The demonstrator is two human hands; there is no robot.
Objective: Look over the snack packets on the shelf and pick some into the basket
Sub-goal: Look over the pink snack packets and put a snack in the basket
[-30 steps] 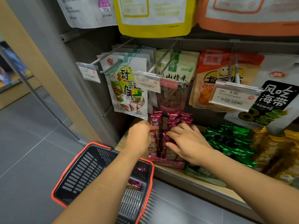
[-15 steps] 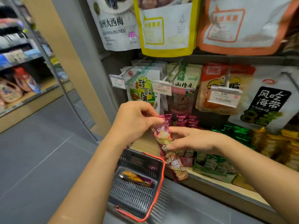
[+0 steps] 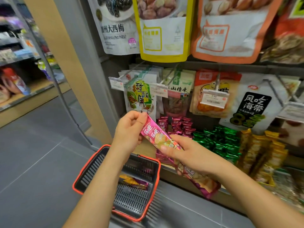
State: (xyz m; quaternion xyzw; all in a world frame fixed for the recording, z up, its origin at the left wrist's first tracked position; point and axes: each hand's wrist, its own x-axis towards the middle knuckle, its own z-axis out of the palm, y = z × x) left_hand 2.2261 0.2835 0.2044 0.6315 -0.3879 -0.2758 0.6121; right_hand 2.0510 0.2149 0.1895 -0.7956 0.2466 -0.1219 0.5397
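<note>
Pink foil snack packet (image 3: 162, 137) is now off the shelf (image 3: 147, 149) and held up between both hands. A second ago the hands were down in the box of matching pink packets (image 3: 179, 125); half a second ago the packet hung steeper. It now slants from 10 o'clock to 4 o'clock, printed face up. The left hand (image 3: 130, 130) pinches its upper end with curled fingers. The right hand (image 3: 185, 155) grips its middle, thumb on top.

At 7 o'clock of the hands the basket (image 3: 92, 171) sits on the floor as before, one packet (image 3: 133, 181) lying inside. The left forearm crosses over its near rim.

At 3 o'clock of the pink box lie green packets (image 3: 220, 140), then gold packets (image 3: 263, 153), blurred. Larger bags (image 3: 141, 94) hang on hooks at 12 o'clock with price tags in front.

Grey floor tiles (image 3: 41, 145) spread toward 9 o'clock, where another stocked rack stands blurred.
</note>
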